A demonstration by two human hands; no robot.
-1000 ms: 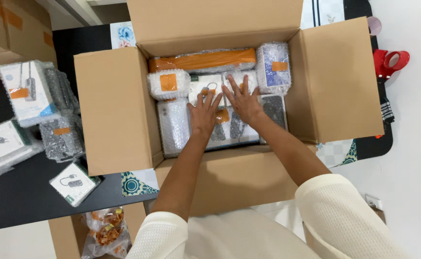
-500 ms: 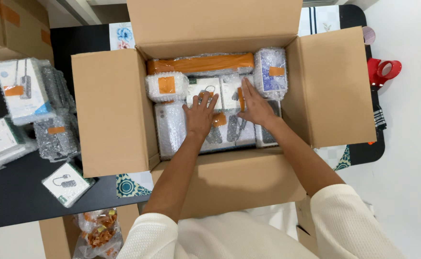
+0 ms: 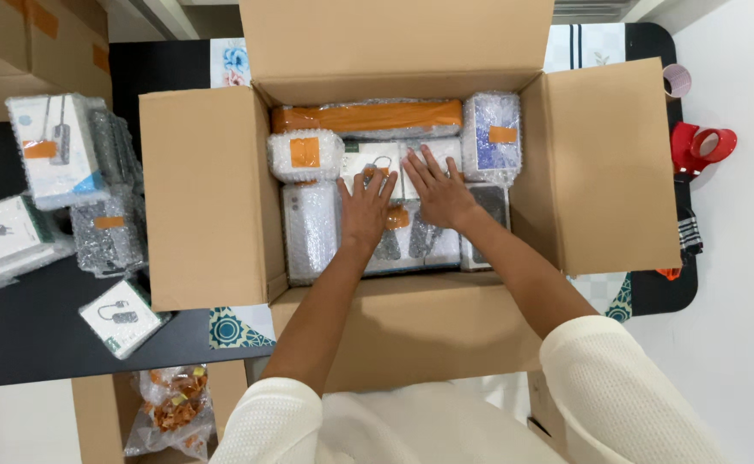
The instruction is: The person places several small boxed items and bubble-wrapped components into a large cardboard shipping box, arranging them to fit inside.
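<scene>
Both hands barely shifted: left hand & right hand flat, fingers spread, pressing bubble-wrapped packs in cardboard box.

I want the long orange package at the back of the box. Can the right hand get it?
Probably yes: the right hand lies flat just in front of the long orange package, with nothing covering it.

carton: matt brown cardboard | parcels: glossy bubble wrap | sleeves: textured cream cloth
</scene>
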